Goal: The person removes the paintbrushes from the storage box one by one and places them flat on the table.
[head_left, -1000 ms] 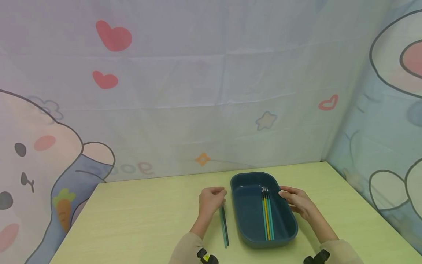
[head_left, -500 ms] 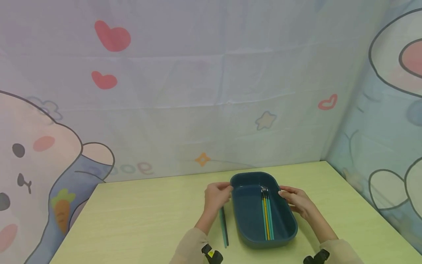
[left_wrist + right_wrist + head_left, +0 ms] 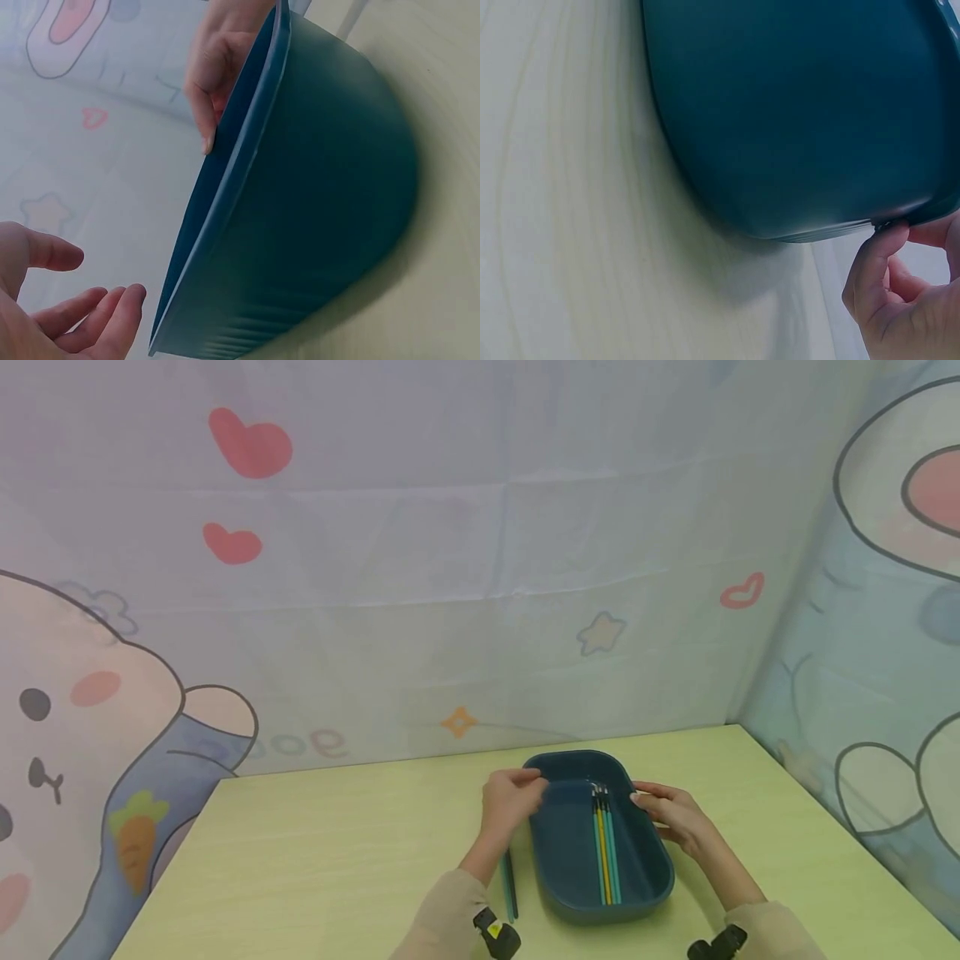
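Tray point(image 3: 564, 860) sits on the table point(image 3: 337, 852), sticks point(image 3: 510, 887) beside it, patterned cloth point(image 3: 405, 552) behind.

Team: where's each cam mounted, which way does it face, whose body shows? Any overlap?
Head: worn on the head, facing forward and down at the table, blue bin and patterned backdrop; left hand, right hand and sleeves show.
Left wrist: on that wrist, facing the bin's outer wall and rim; left fingers lower left, right hand beyond.
Right wrist: on that wrist, facing the bin's outer wall and table; only the right hand shows, lower right.
Shared by both wrist views: bin exterior, right hand.
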The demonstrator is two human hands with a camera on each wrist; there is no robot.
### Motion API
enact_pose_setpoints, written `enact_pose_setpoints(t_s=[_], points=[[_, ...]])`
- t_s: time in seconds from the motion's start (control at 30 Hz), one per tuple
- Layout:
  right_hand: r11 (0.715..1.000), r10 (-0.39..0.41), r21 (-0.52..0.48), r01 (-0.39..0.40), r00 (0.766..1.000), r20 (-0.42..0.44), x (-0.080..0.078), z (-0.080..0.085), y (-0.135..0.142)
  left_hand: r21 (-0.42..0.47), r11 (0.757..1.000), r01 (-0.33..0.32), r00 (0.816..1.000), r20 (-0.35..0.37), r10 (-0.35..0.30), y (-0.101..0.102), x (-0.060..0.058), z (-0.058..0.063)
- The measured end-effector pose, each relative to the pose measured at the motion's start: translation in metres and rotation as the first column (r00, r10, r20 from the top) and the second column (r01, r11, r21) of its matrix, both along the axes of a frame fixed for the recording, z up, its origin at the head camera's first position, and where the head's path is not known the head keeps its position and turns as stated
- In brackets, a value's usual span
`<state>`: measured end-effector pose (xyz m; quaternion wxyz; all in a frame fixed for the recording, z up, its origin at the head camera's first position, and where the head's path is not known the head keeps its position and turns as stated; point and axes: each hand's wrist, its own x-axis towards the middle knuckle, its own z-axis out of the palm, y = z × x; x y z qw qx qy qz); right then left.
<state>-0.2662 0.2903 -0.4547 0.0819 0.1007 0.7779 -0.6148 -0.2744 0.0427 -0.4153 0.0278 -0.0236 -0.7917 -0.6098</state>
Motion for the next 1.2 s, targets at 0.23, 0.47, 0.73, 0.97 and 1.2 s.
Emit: enact_pose_setpoints(t_s=[0.23, 0.47, 0.73, 0.97, 1.2], points=[[1.000, -0.002, 0.003, 0.002, 1.000, -0.001, 0.000, 0.000, 0.000, -0.015, 0.999, 0.033, 0.999, 0.001, -0.033, 0.012, 0.001, 0.002], [1.000, -0.005, 0.000, 0.005, 1.000, 0.001, 0.000, 0.000, 0.000, -0.006, 0.998, 0.056, 0.998, -0.014, -0.056, 0.024, 0.000, 0.001], [1.000, -0.007, 0.019, 0.007, 1.000, 0.001, 0.000, -0.001, 0.001, -0.023, 0.998, 0.060, 0.998, 0.005, -0.060, 0.037, -0.003, -0.005], [1.000, 0.001, 0.007, -0.001, 1.000, 0.000, -0.001, 0.000, 0.001, -0.040, 0.996, 0.082, 0.995, 0.059, -0.080, 0.045, -0.004, -0.006], [1.000, 0.001, 0.004, -0.001, 1.000, -0.003, -0.001, 0.000, 0.001, -0.050, 0.993, 0.110, 0.987, 0.121, -0.104, 0.051, -0.005, -0.013]])
